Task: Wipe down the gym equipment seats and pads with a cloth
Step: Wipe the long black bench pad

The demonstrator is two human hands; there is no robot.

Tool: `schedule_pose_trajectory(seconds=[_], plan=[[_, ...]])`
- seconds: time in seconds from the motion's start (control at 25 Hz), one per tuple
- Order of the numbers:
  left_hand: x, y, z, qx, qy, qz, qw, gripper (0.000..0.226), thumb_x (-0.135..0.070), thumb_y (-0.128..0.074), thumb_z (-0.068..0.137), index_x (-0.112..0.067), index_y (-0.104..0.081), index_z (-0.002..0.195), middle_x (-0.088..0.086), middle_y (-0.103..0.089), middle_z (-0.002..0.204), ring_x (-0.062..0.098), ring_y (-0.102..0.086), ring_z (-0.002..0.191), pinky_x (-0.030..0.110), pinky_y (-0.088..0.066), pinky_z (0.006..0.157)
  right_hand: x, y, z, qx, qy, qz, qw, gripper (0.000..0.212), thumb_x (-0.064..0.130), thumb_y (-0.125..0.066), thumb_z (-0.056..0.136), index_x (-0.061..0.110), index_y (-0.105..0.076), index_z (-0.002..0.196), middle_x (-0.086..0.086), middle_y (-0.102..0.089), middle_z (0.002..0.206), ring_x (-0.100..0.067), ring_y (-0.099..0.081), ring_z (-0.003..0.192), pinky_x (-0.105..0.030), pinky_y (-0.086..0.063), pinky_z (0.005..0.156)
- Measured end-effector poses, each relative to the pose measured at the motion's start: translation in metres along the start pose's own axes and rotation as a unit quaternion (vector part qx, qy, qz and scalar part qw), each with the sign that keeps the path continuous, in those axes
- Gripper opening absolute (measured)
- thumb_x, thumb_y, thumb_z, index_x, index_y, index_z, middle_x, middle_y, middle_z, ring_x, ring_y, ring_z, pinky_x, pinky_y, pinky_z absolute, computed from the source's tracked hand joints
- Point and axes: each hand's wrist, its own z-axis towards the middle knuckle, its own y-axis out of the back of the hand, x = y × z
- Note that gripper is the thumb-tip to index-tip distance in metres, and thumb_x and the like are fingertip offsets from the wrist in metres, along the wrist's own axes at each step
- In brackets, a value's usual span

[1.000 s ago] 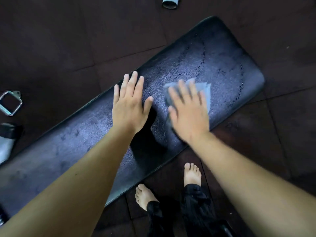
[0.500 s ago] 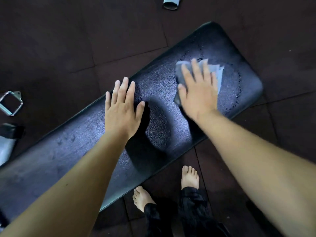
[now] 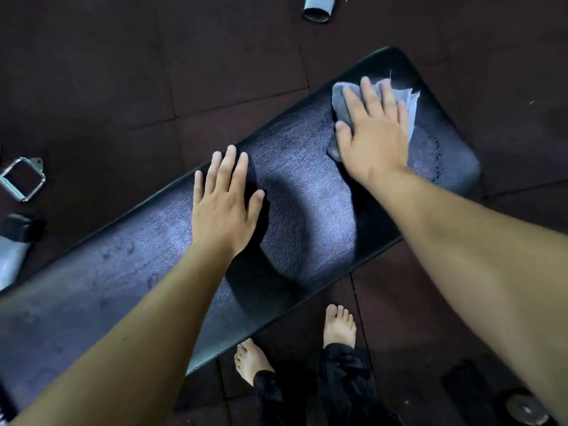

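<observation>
— Where the floor shows at far left, what lies on it?
— A metal cable handle on the dark rubber floor tiles, and below it a black-and-white object cut off by the frame edge; I cannot tell what it is.
— And the bench pad?
— The black padded surface runs diagonally from lower left to upper right. The left hand lies flat on its middle, palm down, fingers spread, holding nothing.
— Then the cloth?
— Further right, near the pad's upper end, the grey cloth lies crumpled on the surface. The right hand is pressed flat on top of it, fingers extended and a little apart, the cloth showing past the fingertips and beside the thumb. Wet droplets dot the pad just right of that hand.
— Anything else?
— Two bare feet in dark trouser cuffs stand on the floor below the pad, and a pale tube end sits at the top edge.
</observation>
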Motion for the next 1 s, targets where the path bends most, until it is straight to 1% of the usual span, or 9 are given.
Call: schedule_pose_trajectory(seconds=[0.08,0.24,0.32,0.44,0.56,0.64,0.72,0.84,1.0], plan=[[-0.001,-0.001,-0.001,-0.002,0.001,0.0,1.0,0.067,-0.051,-0.036,0.104,-0.022,-0.021,0.163,-0.002,-0.013,0.172,0.021,-0.006,0.159,0.05,-0.008,0.128,0.032,-0.005,-0.01,0.007,-0.018,-0.002,1.0,0.062,0.048,-0.031,0.101,0.032,-0.023,0.16,0.001,-0.012,0.17,-0.028,-0.004,0.157,-0.05,-0.005,0.126],[-0.001,0.0,-0.001,-0.005,-0.002,-0.004,1.0,0.067,-0.051,-0.035,0.104,-0.022,-0.023,0.163,-0.002,-0.014,0.172,0.021,-0.007,0.159,0.051,-0.009,0.128,0.016,-0.011,-0.077,0.066,0.263,-0.042,0.961,0.06,0.05,-0.035,0.1,0.032,-0.03,0.158,0.0,-0.02,0.168,-0.029,-0.013,0.155,-0.052,-0.013,0.125],[0.0,0.0,-0.001,-0.009,-0.006,0.0,1.0,0.067,-0.051,-0.036,0.104,-0.021,-0.023,0.162,-0.002,-0.014,0.172,0.021,-0.007,0.159,0.051,-0.009,0.128,-0.026,-0.004,-0.06,0.07,0.313,-0.048,0.946,0.06,0.051,-0.036,0.1,0.031,-0.035,0.156,-0.001,-0.025,0.167,-0.029,-0.016,0.155,-0.057,-0.016,0.123],[0.001,-0.001,0.0,-0.009,-0.006,0.003,1.0,0.067,-0.051,-0.035,0.104,-0.021,-0.023,0.163,-0.003,-0.013,0.172,0.02,-0.006,0.159,0.051,-0.009,0.128,-0.049,0.006,0.002,0.032,0.138,-0.04,0.989,0.061,0.049,-0.033,0.099,0.03,-0.031,0.157,-0.002,-0.022,0.168,-0.03,-0.013,0.156,-0.058,-0.014,0.122],[-0.001,-0.002,0.0,-0.008,-0.001,0.005,1.0,0.067,-0.051,-0.034,0.104,-0.021,-0.023,0.163,-0.002,-0.014,0.172,0.02,-0.006,0.159,0.052,-0.009,0.128,0.008,0.004,0.026,0.002,-0.011,-0.019,1.0,0.062,0.045,-0.033,0.1,0.03,-0.024,0.159,-0.002,-0.015,0.169,-0.032,-0.009,0.156,-0.053,-0.01,0.125],[-0.002,-0.003,-0.001,-0.008,-0.002,0.008,1.0,0.068,-0.051,-0.034,0.104,-0.02,-0.023,0.163,-0.002,-0.014,0.172,0.021,-0.006,0.159,0.052,-0.009,0.127,0.053,-0.007,0.002,0.022,0.052,-0.032,0.998,0.062,0.045,-0.032,0.101,0.029,-0.021,0.16,-0.003,-0.012,0.17,-0.033,-0.008,0.155,-0.053,-0.01,0.124],[-0.001,-0.004,-0.001,-0.01,-0.003,0.009,1.0,0.067,-0.051,-0.034,0.104,-0.02,-0.023,0.163,-0.002,-0.014,0.172,0.021,-0.007,0.159,0.053,-0.01,0.127,0.071,-0.017,-0.037,0.043,0.176,-0.053,0.982,0.061,0.045,-0.033,0.1,0.03,-0.025,0.159,-0.002,-0.017,0.169,-0.031,-0.011,0.155,-0.053,-0.013,0.124],[0.0,-0.004,-0.002,-0.014,-0.004,0.004,1.0,0.067,-0.052,-0.035,0.104,-0.021,-0.024,0.162,-0.003,-0.014,0.172,0.02,-0.007,0.159,0.052,-0.009,0.127,0.03,-0.009,-0.041,0.066,0.288,-0.051,0.954,0.061,0.048,-0.036,0.099,0.03,-0.032,0.157,-0.002,-0.025,0.167,-0.03,-0.017,0.155,-0.054,-0.017,0.123],[0.0,-0.004,-0.001,-0.019,-0.005,-0.003,1.0,0.067,-0.051,-0.035,0.103,-0.02,-0.026,0.162,-0.003,-0.015,0.171,0.02,-0.007,0.159,0.051,-0.008,0.128,-0.046,0.01,0.041,0.013,0.096,-0.07,0.993,0.063,0.049,-0.027,0.099,0.026,-0.03,0.157,-0.007,-0.025,0.166,-0.034,-0.016,0.154,-0.055,-0.014,0.123]])
